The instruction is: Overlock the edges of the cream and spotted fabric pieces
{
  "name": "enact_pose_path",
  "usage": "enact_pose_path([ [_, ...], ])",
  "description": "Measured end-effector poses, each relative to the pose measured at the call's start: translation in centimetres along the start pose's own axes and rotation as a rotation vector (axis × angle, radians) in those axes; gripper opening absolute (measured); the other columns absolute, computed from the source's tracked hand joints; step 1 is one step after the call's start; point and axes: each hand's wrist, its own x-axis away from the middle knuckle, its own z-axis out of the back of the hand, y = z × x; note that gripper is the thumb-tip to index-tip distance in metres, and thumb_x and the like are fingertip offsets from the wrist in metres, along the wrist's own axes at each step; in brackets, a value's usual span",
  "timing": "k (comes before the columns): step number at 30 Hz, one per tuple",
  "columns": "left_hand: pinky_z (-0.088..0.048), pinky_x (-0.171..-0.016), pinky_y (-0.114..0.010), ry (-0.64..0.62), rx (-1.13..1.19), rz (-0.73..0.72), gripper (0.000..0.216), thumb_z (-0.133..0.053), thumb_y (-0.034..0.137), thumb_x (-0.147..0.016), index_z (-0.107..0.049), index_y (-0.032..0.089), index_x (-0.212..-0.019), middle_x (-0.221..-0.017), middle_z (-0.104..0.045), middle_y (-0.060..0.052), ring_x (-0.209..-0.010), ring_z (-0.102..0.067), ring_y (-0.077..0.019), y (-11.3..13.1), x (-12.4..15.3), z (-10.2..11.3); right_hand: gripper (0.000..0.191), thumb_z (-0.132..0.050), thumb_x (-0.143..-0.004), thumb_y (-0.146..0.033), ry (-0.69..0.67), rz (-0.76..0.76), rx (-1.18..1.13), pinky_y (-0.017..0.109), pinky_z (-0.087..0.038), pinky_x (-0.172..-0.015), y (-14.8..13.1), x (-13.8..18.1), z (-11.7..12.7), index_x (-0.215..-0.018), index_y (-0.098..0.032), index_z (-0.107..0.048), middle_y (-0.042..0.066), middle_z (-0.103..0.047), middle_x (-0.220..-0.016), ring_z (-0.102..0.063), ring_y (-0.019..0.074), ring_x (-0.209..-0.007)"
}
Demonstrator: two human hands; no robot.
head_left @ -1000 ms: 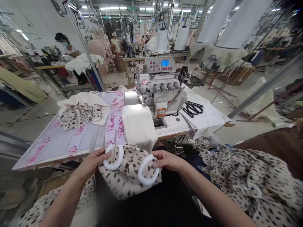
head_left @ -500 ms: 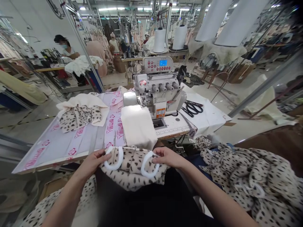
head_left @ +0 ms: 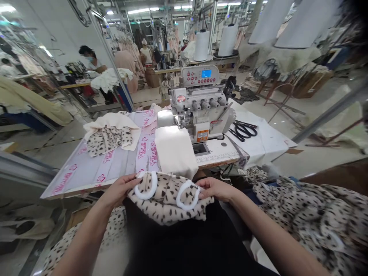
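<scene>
A spotted fleece piece [head_left: 165, 195], cream with dark spots and two white U-shaped trims, stretches between my hands above my lap. My left hand [head_left: 126, 186] pinches its upper left edge beside one trim. At the upper right corner, my right hand [head_left: 214, 189] grips the cloth near the other trim. Just beyond the piece, a plain cream cloth [head_left: 175, 149] lies at the front of the overlock sewing machine [head_left: 201, 111], its far end by the presser foot. My fingertips are partly hidden by the fabric.
Left on the plastic-covered table [head_left: 117, 168] sits a cream and spotted fabric pile [head_left: 110, 138]. Black-handled scissors [head_left: 244, 130] lie right of the machine. A heap of spotted fabric [head_left: 310, 214] fills the lower right. Thread cones [head_left: 202, 46] stand behind; a co-worker [head_left: 89, 59] sits far left.
The whole view has shifted, so the scene sits further right in the picture. Both hands still hold the spotted piece, which has tilted slightly, its right side a little lower.
</scene>
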Motion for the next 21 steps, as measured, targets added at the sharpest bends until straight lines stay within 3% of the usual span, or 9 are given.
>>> enact_pose_path([
  [5,-0.052,-0.062,-0.027,-0.015,0.0,-0.049,0.035,-0.071,0.026,-0.067,-0.063,0.011,-0.097,-0.081,-0.066,-0.011,-0.066,-0.062,-0.0176,1.5,1.5,0.1,0.023,-0.072,-0.066,-0.027,-0.069,-0.008,0.132,0.02,-0.04,-0.058,-1.8,0.5,0.0,-0.078,-0.008,-0.069,0.001,-0.065,-0.066,-0.053,0.0082,-0.056],
  [11,-0.052,-0.066,-0.028,-0.018,0.165,-0.076,0.035,-0.071,0.021,-0.065,-0.062,0.01,-0.098,-0.084,-0.066,-0.011,-0.073,-0.063,-0.0206,2.7,3.1,0.1,0.026,-0.071,-0.068,-0.033,-0.1,0.081,0.165,0.023,-0.041,-0.067,-3.8,0.5,-0.7,-0.08,-0.01,-0.068,0.002,-0.064,-0.071,-0.055,0.0108,-0.064],
  [16,-0.05,-0.076,-0.041,0.035,0.377,0.066,0.033,-0.064,0.021,-0.069,-0.06,0.009,-0.099,-0.084,-0.066,-0.012,-0.081,-0.062,-0.0275,2.3,3.8,-0.5,0.027,-0.068,-0.07,-0.038,-0.062,0.247,0.112,0.026,-0.04,-0.076,-4.1,-0.2,-1.5,-0.078,-0.012,-0.067,0.002,-0.063,-0.071,-0.055,0.0124,-0.071],
  [19,-0.049,-0.079,-0.043,0.086,0.418,0.104,0.032,-0.06,0.024,-0.071,-0.059,0.01,-0.1,-0.081,-0.066,-0.01,-0.082,-0.062,-0.0277,2.4,4.1,0.2,0.028,-0.069,-0.068,-0.039,-0.077,0.209,0.186,0.026,-0.041,-0.07,-4.6,-0.1,-2.2,-0.076,-0.012,-0.065,-0.001,-0.059,-0.066,-0.052,0.0115,-0.065],
  [21,-0.05,-0.077,-0.041,0.168,0.377,0.049,0.03,-0.059,0.024,-0.07,-0.06,0.01,-0.096,-0.078,-0.066,-0.009,-0.08,-0.062,-0.0265,3.8,4.5,0.9,0.025,-0.072,-0.065,-0.034,-0.126,0.153,0.308,0.023,-0.04,-0.064,-5.8,0.1,-3.0,-0.072,-0.012,-0.064,-0.003,-0.056,-0.063,-0.05,0.01,-0.061],
])
